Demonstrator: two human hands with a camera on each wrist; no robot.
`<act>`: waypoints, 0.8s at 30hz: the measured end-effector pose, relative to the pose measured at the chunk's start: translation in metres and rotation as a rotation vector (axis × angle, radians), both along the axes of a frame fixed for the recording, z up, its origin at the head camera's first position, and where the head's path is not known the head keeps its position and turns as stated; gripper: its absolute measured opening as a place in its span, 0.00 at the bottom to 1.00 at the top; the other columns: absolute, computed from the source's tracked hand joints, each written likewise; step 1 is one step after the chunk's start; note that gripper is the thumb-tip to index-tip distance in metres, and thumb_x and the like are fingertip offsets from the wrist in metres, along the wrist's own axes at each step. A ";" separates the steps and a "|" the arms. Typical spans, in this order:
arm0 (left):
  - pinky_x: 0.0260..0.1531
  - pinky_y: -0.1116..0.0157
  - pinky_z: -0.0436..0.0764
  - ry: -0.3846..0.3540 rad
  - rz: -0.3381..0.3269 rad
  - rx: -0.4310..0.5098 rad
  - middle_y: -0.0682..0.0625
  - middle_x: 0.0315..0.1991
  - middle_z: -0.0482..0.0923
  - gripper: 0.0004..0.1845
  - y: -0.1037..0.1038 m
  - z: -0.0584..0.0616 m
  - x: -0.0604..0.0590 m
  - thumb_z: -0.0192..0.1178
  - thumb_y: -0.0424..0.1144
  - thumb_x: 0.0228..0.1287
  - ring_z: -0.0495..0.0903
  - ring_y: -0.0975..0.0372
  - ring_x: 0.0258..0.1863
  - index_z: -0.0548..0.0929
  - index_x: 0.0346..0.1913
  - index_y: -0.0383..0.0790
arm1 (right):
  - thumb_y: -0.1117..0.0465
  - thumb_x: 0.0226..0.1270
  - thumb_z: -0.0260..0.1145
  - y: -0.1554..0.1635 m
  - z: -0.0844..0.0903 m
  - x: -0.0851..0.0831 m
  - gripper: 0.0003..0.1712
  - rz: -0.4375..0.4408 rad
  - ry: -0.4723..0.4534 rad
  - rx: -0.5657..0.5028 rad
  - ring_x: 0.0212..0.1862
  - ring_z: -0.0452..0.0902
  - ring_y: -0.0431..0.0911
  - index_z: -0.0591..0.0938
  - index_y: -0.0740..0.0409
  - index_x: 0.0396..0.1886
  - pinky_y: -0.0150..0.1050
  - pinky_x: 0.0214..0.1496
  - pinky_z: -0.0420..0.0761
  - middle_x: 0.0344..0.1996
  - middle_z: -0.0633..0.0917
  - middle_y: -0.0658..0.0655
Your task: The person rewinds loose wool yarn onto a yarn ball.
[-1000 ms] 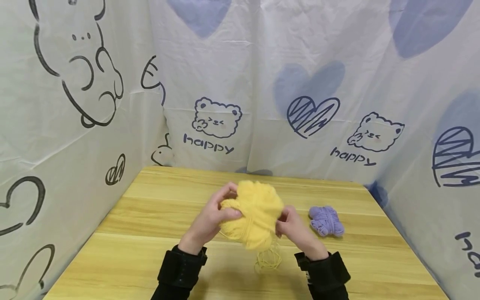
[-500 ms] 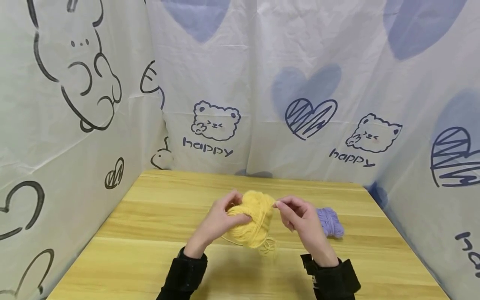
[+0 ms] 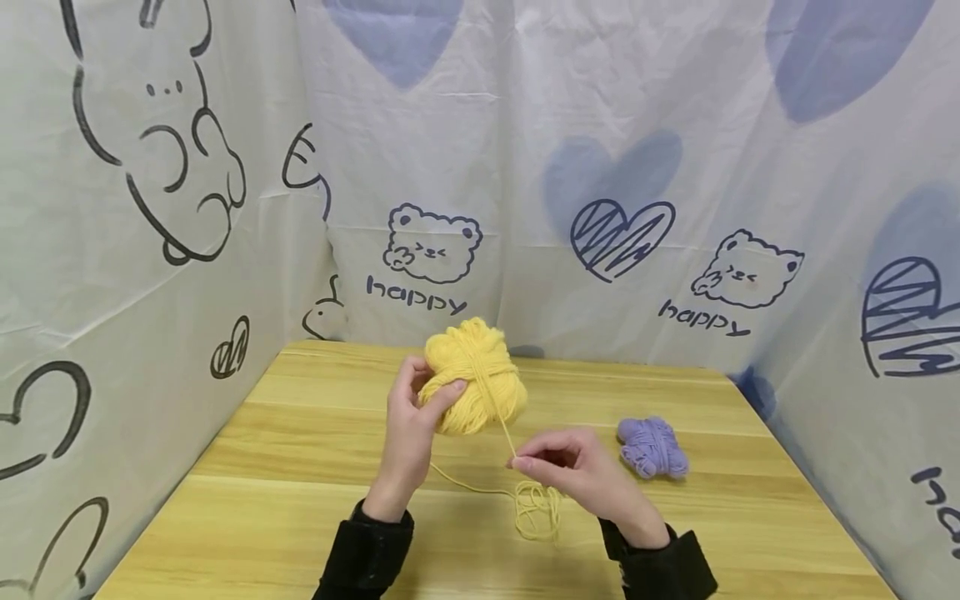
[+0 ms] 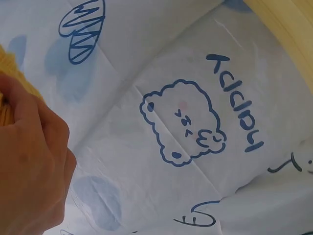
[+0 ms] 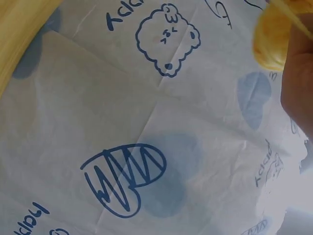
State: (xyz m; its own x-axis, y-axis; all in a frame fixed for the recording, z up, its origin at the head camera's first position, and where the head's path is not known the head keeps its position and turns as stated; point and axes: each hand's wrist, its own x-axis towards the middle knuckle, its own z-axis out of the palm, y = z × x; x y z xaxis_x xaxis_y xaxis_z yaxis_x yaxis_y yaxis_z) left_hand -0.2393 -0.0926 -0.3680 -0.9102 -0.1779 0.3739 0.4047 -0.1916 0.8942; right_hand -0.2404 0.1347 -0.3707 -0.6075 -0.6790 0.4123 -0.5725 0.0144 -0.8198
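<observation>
My left hand [image 3: 411,425] grips a skein of yellow yarn [image 3: 472,379] by its left side, thumb across the front, and holds it above the table. A strand runs tight from the skein's middle down to my right hand [image 3: 581,471], which pinches it between thumb and fingertips. Below, a loose tangle of yellow yarn [image 3: 537,510] lies on the table, with a strand trailing left from it. In the left wrist view the left hand [image 4: 32,161] shows at the left edge with a bit of yellow yarn. The right wrist view has the blurred skein [image 5: 270,39] beyond the right hand [image 5: 301,78].
A purple yarn skein [image 3: 652,447] lies on the wooden table [image 3: 285,533], to the right of my right hand. White cloth [image 3: 525,167] printed with hearts and bears hangs behind the table and along both sides.
The yellow skein has turned and risen to the left in my left hand. My right hand has moved down and left, drawing a strand tight from it. The purple skein is fully visible again.
</observation>
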 end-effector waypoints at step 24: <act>0.43 0.63 0.77 0.059 -0.567 -0.498 0.50 0.37 0.74 0.14 -0.007 0.001 0.004 0.64 0.35 0.49 0.77 0.57 0.43 0.73 0.39 0.40 | 0.57 0.75 0.54 0.007 -0.005 -0.016 0.10 -0.185 -0.278 -0.088 0.23 0.64 0.38 0.75 0.57 0.36 0.34 0.24 0.69 0.24 0.71 0.48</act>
State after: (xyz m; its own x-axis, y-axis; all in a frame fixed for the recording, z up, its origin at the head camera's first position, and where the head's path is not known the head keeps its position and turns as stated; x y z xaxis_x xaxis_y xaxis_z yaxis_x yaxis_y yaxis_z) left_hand -0.2349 -0.1000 -0.3673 -0.7881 0.5140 0.3386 0.4144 0.0363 0.9094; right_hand -0.2566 0.1418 -0.3756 -0.8144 -0.5157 0.2660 -0.3213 0.0192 -0.9468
